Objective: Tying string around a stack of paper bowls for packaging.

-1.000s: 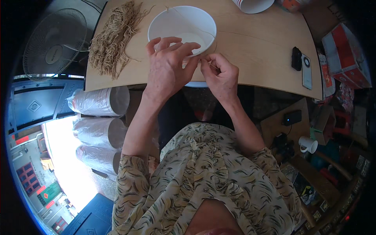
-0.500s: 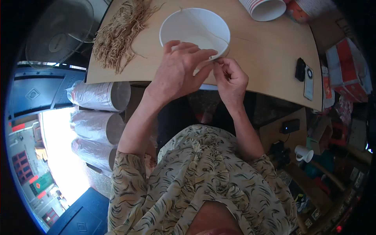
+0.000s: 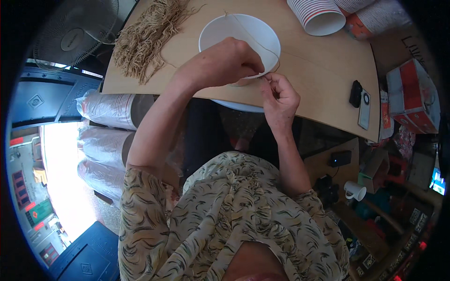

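A white paper bucket (image 3: 211, 35) stands near the front of the table, its mouth tilted towards me. A thin tan string (image 3: 248, 35) crosses its mouth from the far rim and passes over the right side of the rim. My left hand (image 3: 225, 63) reaches over the bucket, its fingers bent down and closed at the near right rim; what they pinch is hidden. Just outside that rim, my right hand (image 3: 281, 96) pinches at the string's end, thumb against curled fingers. A heap of tan strings (image 3: 145, 42) lies at the table's left.
More stacked paper buckets (image 3: 323, 21) lie at the far right of the table (image 3: 323, 79). A phone (image 3: 364, 110) and a small black object (image 3: 356, 93) sit near its right edge. Plastic-wrapped bucket stacks (image 3: 105, 110) lie below left. A white mug (image 3: 355, 191) stands lower right.
My left hand has turned over; its fingers, spread across the rim before, now bend down together at it. My right hand stays pinched beside the rim. The whole view has shifted slightly.
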The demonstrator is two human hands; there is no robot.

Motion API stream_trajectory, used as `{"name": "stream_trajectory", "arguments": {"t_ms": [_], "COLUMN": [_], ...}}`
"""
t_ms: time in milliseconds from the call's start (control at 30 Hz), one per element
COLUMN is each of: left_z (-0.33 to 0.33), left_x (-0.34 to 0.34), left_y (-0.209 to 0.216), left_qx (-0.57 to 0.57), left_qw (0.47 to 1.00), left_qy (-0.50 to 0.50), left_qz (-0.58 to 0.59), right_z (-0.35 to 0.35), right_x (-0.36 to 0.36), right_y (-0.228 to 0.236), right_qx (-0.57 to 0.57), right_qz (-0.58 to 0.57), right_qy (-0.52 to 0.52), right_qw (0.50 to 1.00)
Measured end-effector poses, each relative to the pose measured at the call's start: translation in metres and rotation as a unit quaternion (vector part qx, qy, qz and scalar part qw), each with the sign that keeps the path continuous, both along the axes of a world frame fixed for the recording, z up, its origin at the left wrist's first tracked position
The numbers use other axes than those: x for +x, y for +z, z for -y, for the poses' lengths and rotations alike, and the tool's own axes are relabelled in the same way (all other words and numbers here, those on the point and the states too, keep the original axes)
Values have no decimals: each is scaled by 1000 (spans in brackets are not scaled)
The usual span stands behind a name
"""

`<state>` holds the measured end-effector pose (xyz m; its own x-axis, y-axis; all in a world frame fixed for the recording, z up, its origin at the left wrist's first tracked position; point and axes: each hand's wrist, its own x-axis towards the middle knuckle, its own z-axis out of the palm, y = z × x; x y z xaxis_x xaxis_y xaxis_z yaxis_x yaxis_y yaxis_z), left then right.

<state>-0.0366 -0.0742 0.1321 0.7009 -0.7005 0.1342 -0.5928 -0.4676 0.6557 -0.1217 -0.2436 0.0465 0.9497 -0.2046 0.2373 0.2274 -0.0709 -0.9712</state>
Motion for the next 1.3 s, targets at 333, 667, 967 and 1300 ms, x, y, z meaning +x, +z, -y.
{"name": "stream_trajectory", "arguments": {"t_ms": [333,667,967,1300], "left_z": [-6,-13,-9,-10], "left_x": [5,-8,-40,-38], "left_y": [-1,-5,-2,-19], "left_qx": [8,-189,-273,-136], "left_qw": [999,982,959,980], "left_qy": [-24,20,41,125], "left_qz": [19,-2,-58,76], "right_z": [3,20,19,15], "right_x": [-4,-3,14,25], "right_y": [7,60,79,108], "right_qx": [-50,-135,-152,-212], "right_qz": [2,15,-23,-20], "right_qy": [11,22,113,143], "right_qw": [999,991,982,967]}}
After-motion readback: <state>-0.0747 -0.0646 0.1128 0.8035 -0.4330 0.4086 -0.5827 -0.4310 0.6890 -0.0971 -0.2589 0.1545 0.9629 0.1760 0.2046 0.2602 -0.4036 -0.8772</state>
